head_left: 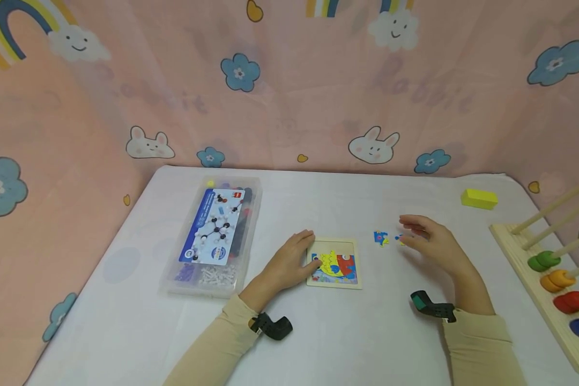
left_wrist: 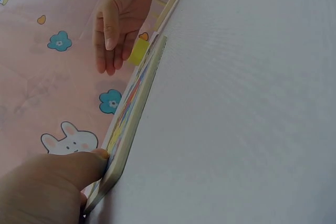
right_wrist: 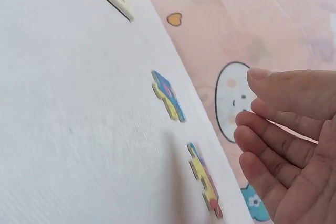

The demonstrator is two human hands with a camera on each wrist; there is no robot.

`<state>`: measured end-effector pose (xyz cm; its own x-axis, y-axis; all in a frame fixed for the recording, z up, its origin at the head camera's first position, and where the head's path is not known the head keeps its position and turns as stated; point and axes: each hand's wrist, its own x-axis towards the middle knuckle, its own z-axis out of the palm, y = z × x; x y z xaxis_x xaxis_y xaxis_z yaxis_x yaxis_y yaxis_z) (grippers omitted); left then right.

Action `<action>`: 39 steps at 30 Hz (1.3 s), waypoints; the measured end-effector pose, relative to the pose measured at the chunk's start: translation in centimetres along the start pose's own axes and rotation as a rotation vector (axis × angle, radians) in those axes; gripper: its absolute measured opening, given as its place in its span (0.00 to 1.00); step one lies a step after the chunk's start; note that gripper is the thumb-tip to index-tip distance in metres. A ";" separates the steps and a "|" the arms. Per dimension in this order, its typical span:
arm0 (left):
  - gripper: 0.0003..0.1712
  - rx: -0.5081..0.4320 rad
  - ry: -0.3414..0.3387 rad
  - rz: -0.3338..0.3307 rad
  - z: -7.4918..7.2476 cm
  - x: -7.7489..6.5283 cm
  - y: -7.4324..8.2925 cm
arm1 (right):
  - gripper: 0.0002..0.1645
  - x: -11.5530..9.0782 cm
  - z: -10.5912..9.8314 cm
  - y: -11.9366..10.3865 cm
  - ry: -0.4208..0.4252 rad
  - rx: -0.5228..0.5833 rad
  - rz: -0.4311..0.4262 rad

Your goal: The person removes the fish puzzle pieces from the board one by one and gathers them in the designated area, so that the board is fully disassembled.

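Observation:
A jigsaw puzzle board [head_left: 334,268] with a pale wooden frame lies on the white table, its picture in yellow, red and blue, its upper part bare wood. My left hand [head_left: 286,262] rests at its left edge, fingers extended, thumb on the picture; the left wrist view shows that thumb [left_wrist: 86,167] pressing near the rim. To the right lie two loose puzzle pieces, one blue and yellow [head_left: 380,238], the other [right_wrist: 205,182] partly hidden by my right hand in the head view. Just above them hovers my right hand [head_left: 434,244], fingers loosely bent and holding nothing.
Left of the board lies a clear plastic case [head_left: 243,268] of small parts, with a molecule picture on its label. A yellow block [head_left: 479,199] sits at the back right. A wooden peg stand [head_left: 526,268] with coloured pieces stands along the right side.

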<state>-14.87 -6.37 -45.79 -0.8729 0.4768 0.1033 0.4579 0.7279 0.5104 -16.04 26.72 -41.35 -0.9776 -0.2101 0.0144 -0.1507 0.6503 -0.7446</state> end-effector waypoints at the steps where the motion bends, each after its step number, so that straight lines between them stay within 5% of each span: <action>1: 0.36 0.002 0.001 0.003 0.0 0.0 0.0 | 0.31 0.1 0.3 -0.4 -0.011 0.002 -0.006; 13: 0.38 0.069 -0.033 0.003 -0.3 -0.2 0.3 | 0.29 1.0 5.6 -5.6 -0.109 0.036 -0.062; 22: 0.40 0.048 -0.047 0.026 -0.5 -1.9 0.9 | 0.26 0.4 9.6 -8.8 -0.179 0.000 -0.189; 39: 0.34 0.062 0.036 0.069 0.1 -2.7 0.5 | 0.20 0.5 13.5 -8.4 -0.131 -0.096 -0.242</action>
<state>-12.28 -7.19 -45.90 -0.8439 0.5096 0.1678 0.5258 0.7233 0.4475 -13.28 11.33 -44.08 -0.8851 -0.4561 0.0932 -0.3969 0.6347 -0.6630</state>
